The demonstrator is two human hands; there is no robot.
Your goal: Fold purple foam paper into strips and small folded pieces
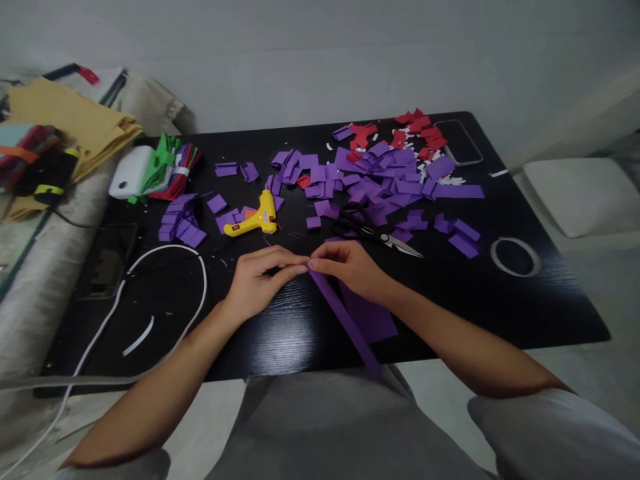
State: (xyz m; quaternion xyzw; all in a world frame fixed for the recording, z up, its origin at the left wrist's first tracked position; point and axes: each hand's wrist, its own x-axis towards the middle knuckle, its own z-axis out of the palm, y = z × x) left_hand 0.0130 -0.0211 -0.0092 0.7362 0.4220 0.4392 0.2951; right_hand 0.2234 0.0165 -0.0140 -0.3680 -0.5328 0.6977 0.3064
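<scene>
black table (540, 307), glossy, its near edge partly behind the arms; pale wall (300, 80) beyond. purple sheet (373, 313) lies partly under right hand (357, 270). purple strip (340, 310) slants from the fingertips to the near edge. right thumb and fingers pinch its top end; left hand (257, 280), fingers nearly closed, meets them there, exact grip hard to make out.

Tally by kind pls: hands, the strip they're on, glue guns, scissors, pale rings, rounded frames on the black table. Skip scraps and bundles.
Hands: 2 (left hand, right hand)
Purple strip at the fingertips: 1
Yellow glue gun: 1
Scissors: 1
Pale ring: 1
Rounded frame: 1
Total: 7
</scene>
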